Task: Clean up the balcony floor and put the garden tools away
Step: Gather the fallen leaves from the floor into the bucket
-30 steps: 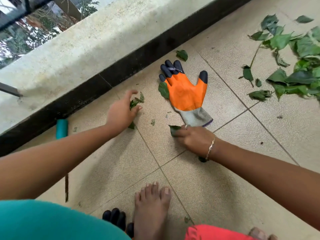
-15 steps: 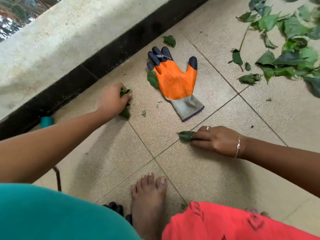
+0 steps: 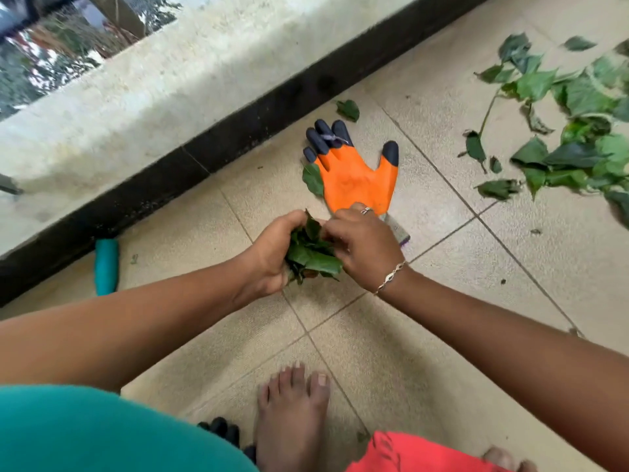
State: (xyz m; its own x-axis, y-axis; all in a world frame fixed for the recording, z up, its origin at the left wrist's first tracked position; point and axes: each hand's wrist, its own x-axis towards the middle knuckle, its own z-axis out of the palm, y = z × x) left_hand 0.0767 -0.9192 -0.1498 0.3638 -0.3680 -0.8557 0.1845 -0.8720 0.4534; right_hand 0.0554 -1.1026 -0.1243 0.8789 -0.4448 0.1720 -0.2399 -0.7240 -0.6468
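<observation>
My left hand (image 3: pixel 272 253) cups a bunch of green leaves (image 3: pixel 311 255) just above the tiled floor. My right hand (image 3: pixel 366 245) meets it from the right, fingers curled onto the same bunch. Right behind the hands an orange garden glove (image 3: pixel 354 175) with dark fingertips lies flat on the tiles, its grey cuff partly hidden by my right hand. A single leaf (image 3: pixel 313 178) lies against the glove's left edge, another leaf (image 3: pixel 349 110) near the wall. A big scatter of cut leaves and stems (image 3: pixel 575 131) covers the floor at the right.
A teal tool handle (image 3: pixel 106 265) lies by the black skirting (image 3: pixel 238 137) of the low parapet wall at the left. My bare feet (image 3: pixel 292 413) stand on the tiles, with black fingertips of a second glove (image 3: pixel 221 430) just left of them.
Both hands left the floor and came together in front of the glove. My right hand brought its leaf over to the bunch in my left hand.
</observation>
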